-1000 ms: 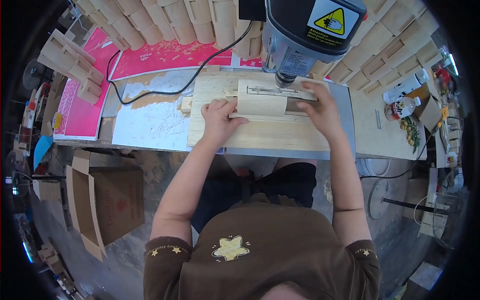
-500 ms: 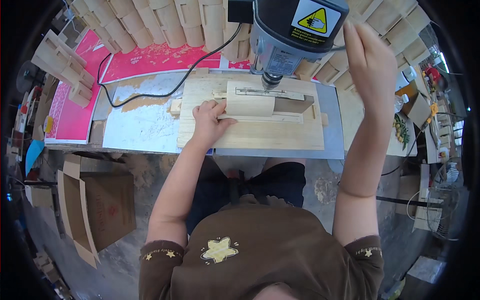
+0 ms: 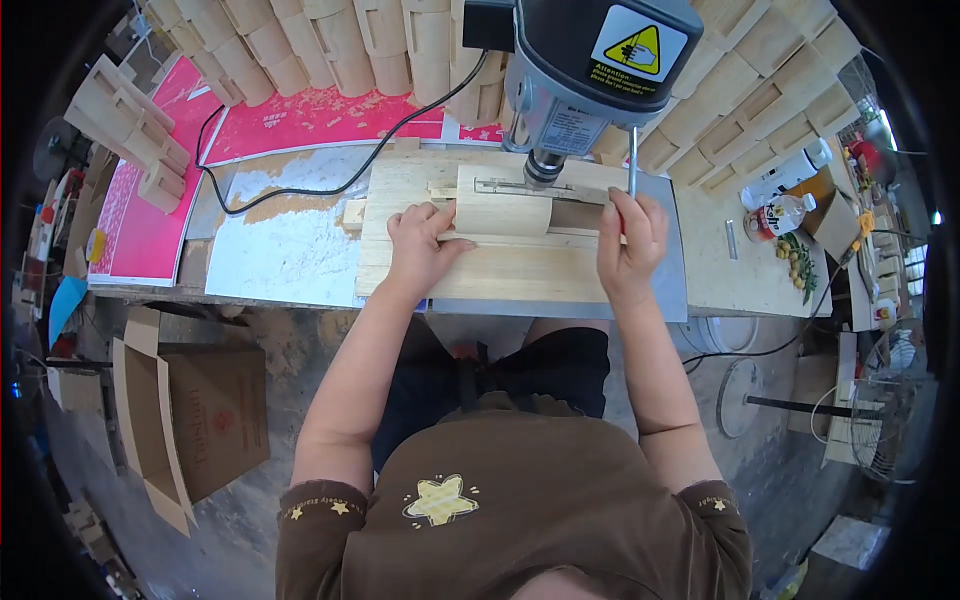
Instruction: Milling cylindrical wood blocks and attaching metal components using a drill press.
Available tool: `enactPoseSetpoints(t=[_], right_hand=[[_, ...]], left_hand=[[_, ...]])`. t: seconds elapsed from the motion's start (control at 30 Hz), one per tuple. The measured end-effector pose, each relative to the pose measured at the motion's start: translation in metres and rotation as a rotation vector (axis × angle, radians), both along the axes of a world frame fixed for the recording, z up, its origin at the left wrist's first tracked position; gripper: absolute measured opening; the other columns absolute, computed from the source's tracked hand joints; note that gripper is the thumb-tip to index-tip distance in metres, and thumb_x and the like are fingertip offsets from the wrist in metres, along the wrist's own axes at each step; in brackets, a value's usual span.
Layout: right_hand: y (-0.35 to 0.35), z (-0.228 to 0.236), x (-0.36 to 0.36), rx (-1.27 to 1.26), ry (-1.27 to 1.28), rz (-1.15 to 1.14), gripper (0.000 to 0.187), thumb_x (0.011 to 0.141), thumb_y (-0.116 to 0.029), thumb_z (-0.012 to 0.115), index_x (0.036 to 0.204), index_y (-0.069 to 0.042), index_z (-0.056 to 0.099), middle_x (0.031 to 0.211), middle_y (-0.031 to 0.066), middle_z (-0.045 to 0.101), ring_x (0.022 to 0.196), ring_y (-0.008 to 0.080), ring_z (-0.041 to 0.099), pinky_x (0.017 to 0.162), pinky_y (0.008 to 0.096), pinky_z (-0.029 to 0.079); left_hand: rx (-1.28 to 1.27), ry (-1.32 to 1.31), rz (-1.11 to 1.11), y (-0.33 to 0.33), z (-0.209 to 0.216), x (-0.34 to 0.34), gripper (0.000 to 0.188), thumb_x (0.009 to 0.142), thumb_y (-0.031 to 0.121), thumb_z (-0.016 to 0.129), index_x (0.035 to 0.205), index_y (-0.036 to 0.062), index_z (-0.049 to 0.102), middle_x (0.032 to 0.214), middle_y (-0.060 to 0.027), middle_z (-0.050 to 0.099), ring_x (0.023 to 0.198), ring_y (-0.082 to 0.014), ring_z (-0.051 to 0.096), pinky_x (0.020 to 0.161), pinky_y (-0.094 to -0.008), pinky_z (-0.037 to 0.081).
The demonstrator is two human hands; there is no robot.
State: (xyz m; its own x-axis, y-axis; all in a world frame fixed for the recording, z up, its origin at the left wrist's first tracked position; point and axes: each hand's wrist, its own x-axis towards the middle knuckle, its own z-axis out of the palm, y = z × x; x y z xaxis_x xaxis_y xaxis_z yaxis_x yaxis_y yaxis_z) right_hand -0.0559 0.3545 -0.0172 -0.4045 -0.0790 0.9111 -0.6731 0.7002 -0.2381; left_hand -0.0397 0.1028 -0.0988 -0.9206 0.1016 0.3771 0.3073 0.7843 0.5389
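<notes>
A grey drill press [image 3: 565, 95] stands over the workbench, its chuck [image 3: 545, 168] directly above a pale wooden cylinder [image 3: 502, 214]. The cylinder lies on its side on a flat wooden jig board [image 3: 500, 275], and a narrow slot runs along its top. My left hand [image 3: 420, 245] is closed on the cylinder's left end, thumb toward me; its fingertips are partly hidden there. My right hand [image 3: 632, 240] is wrapped around the drill press's feed lever [image 3: 633, 165], right of the chuck. Whether the bit is inside the wood cannot be made out.
Rows of slotted wooden cylinders [image 3: 340, 45] stack behind the bench, with more on the left [image 3: 130, 130]. A black cable [image 3: 360, 165] crosses the pink and white sheets. A bottle [image 3: 780, 217] and leafy sprigs [image 3: 797, 265] lie right. A cardboard box [image 3: 210, 420] sits below left.
My right hand has come down and inward from high on the right, pulling the feed lever down. The chuck sits slightly lower. My left hand stays at the cylinder's end.
</notes>
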Motion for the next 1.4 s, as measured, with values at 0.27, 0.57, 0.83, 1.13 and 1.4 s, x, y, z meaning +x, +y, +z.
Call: enactPoseSetpoints(t=[0.27,0.57,0.83,1.13,1.4], right_hand=[[0.004,0.165,-0.095,0.106,-0.250,-0.023,0.030,0.090,-0.029,0.050,0.083,-0.002,0.061,0.058,0.0002,0.045,0.054,0.0067,0.044,0.049,0.0261,0.035],[0.004,0.161,-0.028,0.106,-0.468,-0.001,0.029,0.090,-0.026,0.050,0.086,-0.001,0.064,0.054,0.0002,0.044,0.049,0.0060,0.043,0.047,0.0247,0.033],[0.000,0.018,0.009,-0.027,-0.147,0.020,0.007,0.081,-0.006,0.059,0.086,-0.002,0.063,0.070,0.0075,0.056,0.061,0.0213,0.051,0.059,0.0316,0.038],[0.013,0.030,-0.008,0.011,0.032,0.107,0.010,0.078,-0.006,0.060,0.087,-0.003,0.062,0.078,0.0092,0.059,0.065,0.0222,0.052,0.064,0.0337,0.040],[0.008,0.169,-0.114,-0.115,-0.693,0.078,0.037,0.092,-0.030,0.047,0.095,0.004,0.063,0.074,0.0115,0.065,0.069,0.0170,0.059,0.065,0.0330,0.046]], left_hand=[[0.012,0.008,0.022,0.020,0.004,0.003,0.055,0.061,0.026,0.078,0.113,0.0165,0.062,0.079,-0.0007,0.054,0.083,-0.0214,0.051,0.080,-0.0395,0.028],[0.012,-0.021,0.019,0.032,-0.003,-0.003,0.055,0.061,0.028,0.078,0.112,0.0201,0.063,0.075,-0.0023,0.051,0.081,-0.0221,0.051,0.079,-0.0397,0.028],[0.048,-0.001,0.001,0.041,0.006,-0.006,0.042,0.063,0.024,0.076,0.103,0.0181,0.065,0.072,0.0002,0.050,0.079,-0.0195,0.049,0.083,-0.0389,0.027],[0.042,0.009,-0.016,0.037,0.000,-0.006,0.055,0.060,0.027,0.079,0.112,0.0199,0.064,0.073,-0.0009,0.050,0.078,-0.0206,0.051,0.080,-0.0394,0.028],[0.141,-0.089,-0.028,0.041,0.015,-0.008,0.055,0.056,0.025,0.081,0.108,0.0156,0.065,0.081,-0.0008,0.055,0.083,-0.0184,0.052,0.083,-0.0397,0.027]])
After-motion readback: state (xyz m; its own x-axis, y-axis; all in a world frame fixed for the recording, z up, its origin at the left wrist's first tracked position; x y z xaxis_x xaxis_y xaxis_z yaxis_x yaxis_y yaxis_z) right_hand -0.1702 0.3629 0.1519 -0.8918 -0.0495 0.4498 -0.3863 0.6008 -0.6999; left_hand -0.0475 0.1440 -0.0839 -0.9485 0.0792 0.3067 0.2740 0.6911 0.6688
